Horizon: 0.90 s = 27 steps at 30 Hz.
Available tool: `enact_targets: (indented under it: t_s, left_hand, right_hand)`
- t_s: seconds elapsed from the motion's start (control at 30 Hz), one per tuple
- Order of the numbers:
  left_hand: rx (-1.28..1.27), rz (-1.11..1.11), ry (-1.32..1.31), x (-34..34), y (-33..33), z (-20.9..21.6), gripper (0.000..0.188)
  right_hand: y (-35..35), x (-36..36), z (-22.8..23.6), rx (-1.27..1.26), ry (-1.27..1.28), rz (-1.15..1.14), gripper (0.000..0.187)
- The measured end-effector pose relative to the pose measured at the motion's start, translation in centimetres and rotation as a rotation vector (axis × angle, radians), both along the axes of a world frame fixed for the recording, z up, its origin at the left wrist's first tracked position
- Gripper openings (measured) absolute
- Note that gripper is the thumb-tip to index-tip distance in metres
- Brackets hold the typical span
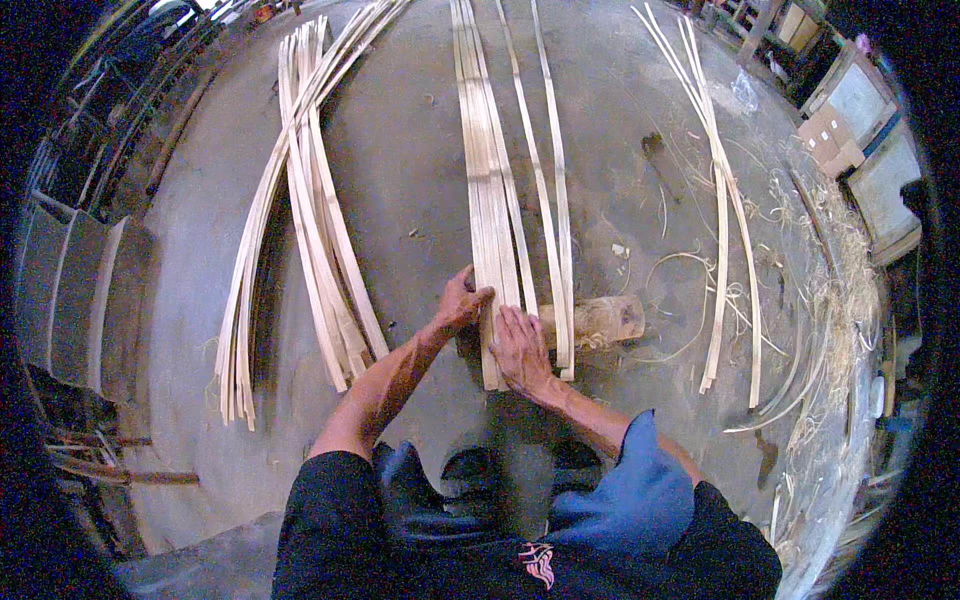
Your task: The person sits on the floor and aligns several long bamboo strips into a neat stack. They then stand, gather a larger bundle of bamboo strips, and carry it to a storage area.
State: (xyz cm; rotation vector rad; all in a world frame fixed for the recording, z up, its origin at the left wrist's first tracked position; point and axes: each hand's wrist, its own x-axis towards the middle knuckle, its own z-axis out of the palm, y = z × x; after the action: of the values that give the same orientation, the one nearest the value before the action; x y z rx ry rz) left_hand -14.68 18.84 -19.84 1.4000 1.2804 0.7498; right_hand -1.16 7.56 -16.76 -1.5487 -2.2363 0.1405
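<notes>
Side by side, several long pale strips (485, 190), like split bamboo, run away from me in a flat band. At the band's left edge, my left hand (462, 303) is closed on the outer strips, its thumb reaching over them; the fingers underneath are partly hidden. Closer to the near ends, my right hand (522, 350) lies open, fingers stretched flat across the band's right side. A short, thick log (605, 320) sits crosswise just right of that hand. Two loose strips (558, 190) pass over it, apart from the band.
Crossed bundles of strips (300, 150) lie on the concrete floor to the left. A few more strips (722, 210) lie to the right, near curled shavings (840, 300). A cardboard box (830, 140) stands far right. Dark panels (75, 290) line the left side.
</notes>
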Motion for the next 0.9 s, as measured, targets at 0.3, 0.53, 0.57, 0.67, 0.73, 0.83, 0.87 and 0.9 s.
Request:
enact_targets:
  t_s: [0.3, 0.53, 0.57, 0.67, 0.73, 0.83, 0.87, 0.9]
  left_hand:
    - [0.042, 0.0, -0.046, 0.0, -0.2, 0.3, 0.055]
    - [-0.052, -0.049, -0.024, 0.2, -0.2, 0.9, 0.061]
    - [-0.059, -0.051, -0.003, 0.3, -0.2, 0.9, 0.062]
    - [-0.031, -0.076, -0.06, 0.5, -0.3, 1.5, 0.066]
    - [0.038, -0.077, 0.081, 0.6, -0.6, 2.2, 0.068]
    - [0.265, -0.011, 0.484, 1.1, -1.6, 3.2, 0.07]
    - [0.363, 0.025, 0.646, 1.3, -1.9, 3.5, 0.071]
    - [0.429, -0.078, 0.696, 1.4, -2.2, 3.7, 0.069]
  right_hand:
    - [0.0, 0.3, 0.7, -0.072, 0.035, -0.01, 0.045]
    - [0.2, 1.1, 1.2, -0.064, 0.049, -0.014, 0.043]
    - [0.2, 1.2, 1.2, -0.064, 0.074, -0.013, 0.042]
    - [0.3, 1.2, 1.2, -0.067, 0.169, -0.004, 0.041]
    - [0.6, 1.3, 1.3, -0.082, 0.256, 0.012, 0.04]
    - [0.9, 1.7, 1.7, -0.045, 0.159, -0.01, 0.039]
    - [1.1, 2.1, 1.9, -0.021, 0.144, -0.046, 0.038]
    - [1.3, 2.4, 1.9, -0.022, 0.127, -0.077, 0.038]
